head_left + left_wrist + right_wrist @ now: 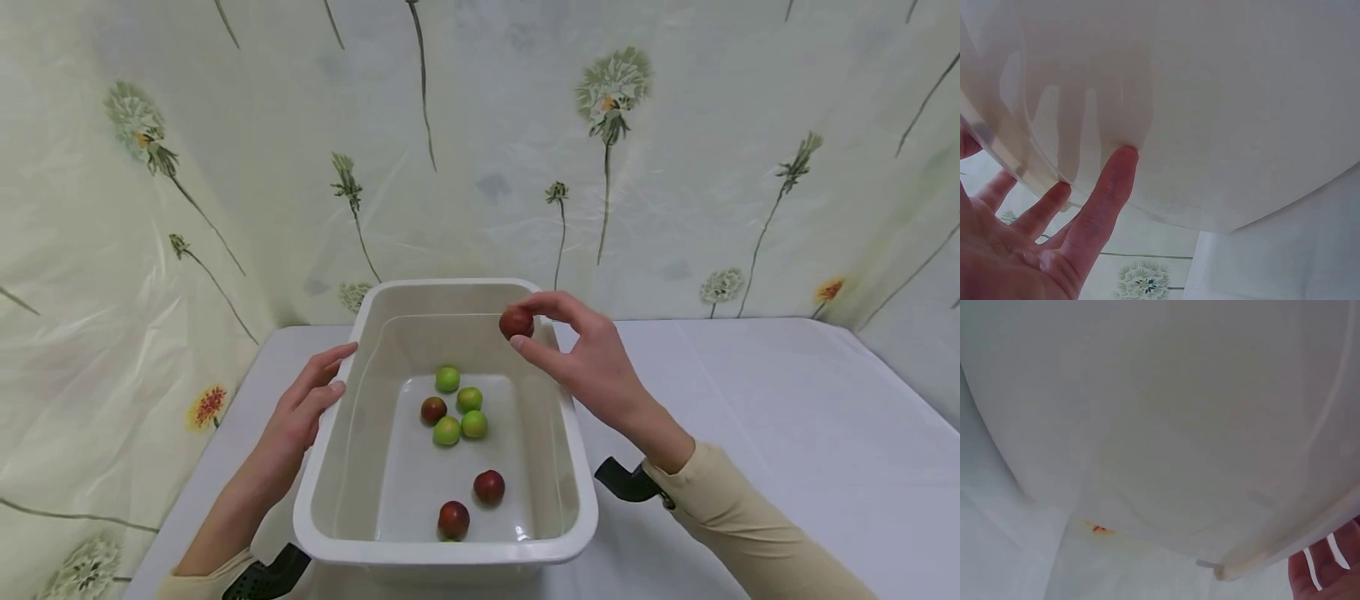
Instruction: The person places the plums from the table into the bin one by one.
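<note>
A white plastic basin (322,517) stands on the table, with small round fruits on its floor. My right hand (581,350) pinches a dark red plum (516,322) between thumb and fingers, over the basin's right rim near the far corner. My left hand (296,412) lies along the left wall, its fairly straight fingertips touching the outside, as the left wrist view shows. Inside, several green fruits (447,431) cluster with a red plum (432,410). Nearer me lie two more red plums (489,487). A sliver of green shows beneath the nearest one.
A white cloth (750,433) covers the table, which extends right of the basin. Behind and to the left hangs a pale sheet (480,167) printed with dandelions. Black wrist straps (630,481) sit at both cuffs, the right one close to the basin's side.
</note>
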A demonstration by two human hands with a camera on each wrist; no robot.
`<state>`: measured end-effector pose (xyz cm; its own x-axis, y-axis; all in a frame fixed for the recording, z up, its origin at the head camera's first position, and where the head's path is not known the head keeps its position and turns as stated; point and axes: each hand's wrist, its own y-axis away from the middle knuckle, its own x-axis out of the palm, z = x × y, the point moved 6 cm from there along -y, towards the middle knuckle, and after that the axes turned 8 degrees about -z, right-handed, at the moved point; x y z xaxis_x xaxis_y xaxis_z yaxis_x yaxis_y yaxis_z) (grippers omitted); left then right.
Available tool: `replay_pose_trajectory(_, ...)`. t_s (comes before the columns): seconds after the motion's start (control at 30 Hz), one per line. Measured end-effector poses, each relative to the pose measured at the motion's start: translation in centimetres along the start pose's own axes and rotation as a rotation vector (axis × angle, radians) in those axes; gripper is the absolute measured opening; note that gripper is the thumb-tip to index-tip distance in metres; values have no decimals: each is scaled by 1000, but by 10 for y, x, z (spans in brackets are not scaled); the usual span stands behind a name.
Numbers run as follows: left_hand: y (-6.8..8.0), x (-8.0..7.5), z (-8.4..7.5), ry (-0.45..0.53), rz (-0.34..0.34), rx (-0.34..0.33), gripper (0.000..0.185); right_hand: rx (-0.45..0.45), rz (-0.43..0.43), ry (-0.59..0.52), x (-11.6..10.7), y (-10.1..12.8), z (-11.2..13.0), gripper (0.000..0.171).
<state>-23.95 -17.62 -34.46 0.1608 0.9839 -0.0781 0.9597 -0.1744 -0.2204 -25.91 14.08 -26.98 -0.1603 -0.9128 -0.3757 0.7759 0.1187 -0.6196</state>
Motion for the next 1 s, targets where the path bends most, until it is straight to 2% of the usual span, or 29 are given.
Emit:
replay_pose_trajectory(0.17,0,1,0,2,4,3,43,7,74,3,11,1,3,31)
replay_pose_trajectory(0.37,1,1,-1,6,5,-1,44,72,235,84,24,3,-1,29)
replay_pose_trajectory(0.53,1,1,-1,1,5,2,43,93,321,140,28,3,-1,24)
replay_pose_trajectory(0.73,1,1,-1,-4,3,-2,44,101,343,157,28,3,-2,20)
replay_pose_trajectory(1.0,1,1,-1,-3,1,1,44,100,326,173,27,3,-6,20)
